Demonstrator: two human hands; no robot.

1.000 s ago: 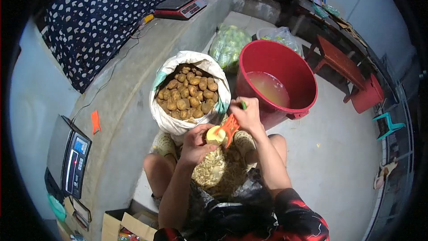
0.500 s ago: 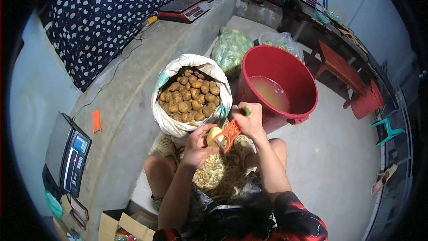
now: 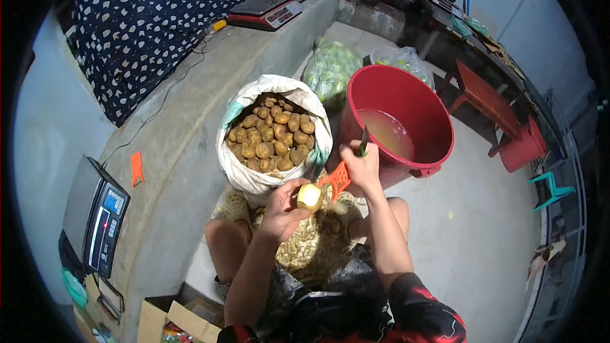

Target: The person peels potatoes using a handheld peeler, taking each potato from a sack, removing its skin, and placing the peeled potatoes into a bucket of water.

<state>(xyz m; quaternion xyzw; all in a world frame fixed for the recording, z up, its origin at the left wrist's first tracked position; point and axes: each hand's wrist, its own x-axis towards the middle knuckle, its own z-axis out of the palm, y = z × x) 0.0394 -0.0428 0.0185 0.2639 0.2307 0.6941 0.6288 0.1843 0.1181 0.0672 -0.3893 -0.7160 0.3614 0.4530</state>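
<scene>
Above peelings [image 3: 298, 249], two hands [image 3: 279, 211] hold one potato [image 3: 309, 197] (part-peeled), one peeler [image 3: 340, 178].

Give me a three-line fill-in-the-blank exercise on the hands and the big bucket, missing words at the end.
The left hand holds a partly peeled ____.
The peeler in the right hand is coloured ____.
The big bucket with cloudy liquid inside is coloured ____.

Missing words: potato; orange; red.
</scene>
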